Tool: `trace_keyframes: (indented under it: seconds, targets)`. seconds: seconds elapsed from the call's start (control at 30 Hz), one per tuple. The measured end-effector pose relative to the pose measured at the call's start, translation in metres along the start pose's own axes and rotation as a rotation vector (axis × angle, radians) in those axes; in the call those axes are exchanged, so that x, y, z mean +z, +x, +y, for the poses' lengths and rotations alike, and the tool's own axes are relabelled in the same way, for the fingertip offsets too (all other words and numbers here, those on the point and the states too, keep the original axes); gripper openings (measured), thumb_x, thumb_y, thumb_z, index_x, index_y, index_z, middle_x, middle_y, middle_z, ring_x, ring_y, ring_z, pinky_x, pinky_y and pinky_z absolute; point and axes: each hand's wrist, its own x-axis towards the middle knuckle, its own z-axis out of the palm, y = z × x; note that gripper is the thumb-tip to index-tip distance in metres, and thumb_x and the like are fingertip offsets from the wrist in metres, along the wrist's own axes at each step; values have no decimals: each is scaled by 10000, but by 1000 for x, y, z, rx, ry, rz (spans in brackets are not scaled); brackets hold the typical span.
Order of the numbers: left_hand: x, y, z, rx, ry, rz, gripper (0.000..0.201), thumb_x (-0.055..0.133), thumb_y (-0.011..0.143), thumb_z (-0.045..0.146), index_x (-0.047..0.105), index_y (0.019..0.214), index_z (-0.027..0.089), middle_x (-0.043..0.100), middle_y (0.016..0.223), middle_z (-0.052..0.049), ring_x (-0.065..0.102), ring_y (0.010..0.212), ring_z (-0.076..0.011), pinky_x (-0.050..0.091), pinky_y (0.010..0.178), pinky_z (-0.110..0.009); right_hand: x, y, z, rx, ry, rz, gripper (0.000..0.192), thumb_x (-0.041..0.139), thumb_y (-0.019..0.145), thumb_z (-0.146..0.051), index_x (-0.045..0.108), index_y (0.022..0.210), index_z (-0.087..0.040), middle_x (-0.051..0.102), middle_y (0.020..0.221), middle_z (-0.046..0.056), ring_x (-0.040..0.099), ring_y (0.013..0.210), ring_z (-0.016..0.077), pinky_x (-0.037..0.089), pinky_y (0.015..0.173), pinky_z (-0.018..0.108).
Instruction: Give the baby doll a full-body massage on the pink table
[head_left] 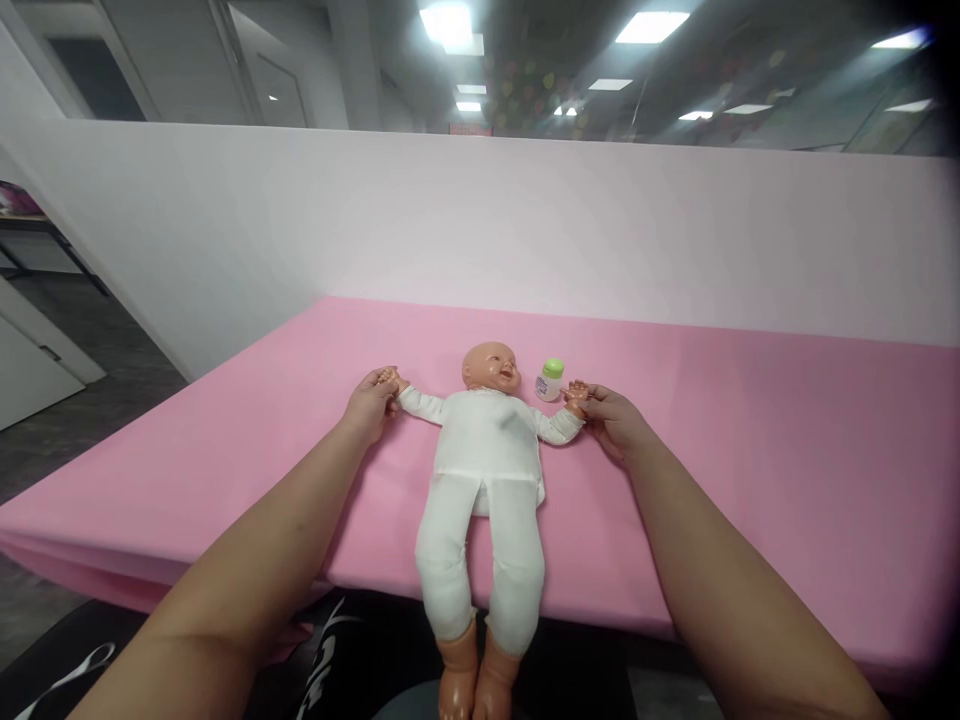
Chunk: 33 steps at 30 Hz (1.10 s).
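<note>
A baby doll (489,440) in a white cloth body lies on its back on the pink-covered table (780,450), its head toward the far side and its feet hanging over the near edge. The doll's arms are spread out to both sides. My left hand (370,402) is closed around the doll's hand on the left. On the other side, my right hand (611,420) grips the doll's other hand, whose small fingers show above my thumb. Just beyond that hand stands a small white jar (550,381) with a green lid, upright beside the doll's head.
A white partition (525,220) rises along the table's far side and continues on the left. My legs in dark trousers (375,650) are under the near edge. Lit ceiling panels show above the partition, and a grey floor (139,375) at left.
</note>
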Motion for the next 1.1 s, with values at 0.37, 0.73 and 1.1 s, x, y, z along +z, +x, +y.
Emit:
trace_keyframes:
  seconds: [0.37,0.73,1.1]
  targets:
    - [-21,16,-3,-22,209,146,169,681,606,202,581,741,191,563,627,6,478,483,-114,379,457,-247,-5,-1,-6,43,40,55,450,912,613,-190,759,1036,-194,737,1092,73,679,941,223,578,817,330]
    - [-16,12,-6,-4,320,202,147,711,688,266,582,724,207,555,540,7,496,455,-145,405,471,-264,2,12,7,26,12,220,289,898,572,-195,751,816,-151,734,893,75,668,868,230,582,761,336]
    - [-17,6,-6,39,249,133,224,724,805,384,617,777,189,583,589,2,528,501,-138,454,514,-262,-9,6,10,16,-49,155,383,952,559,-292,742,848,-152,720,848,70,662,809,227,566,753,354]
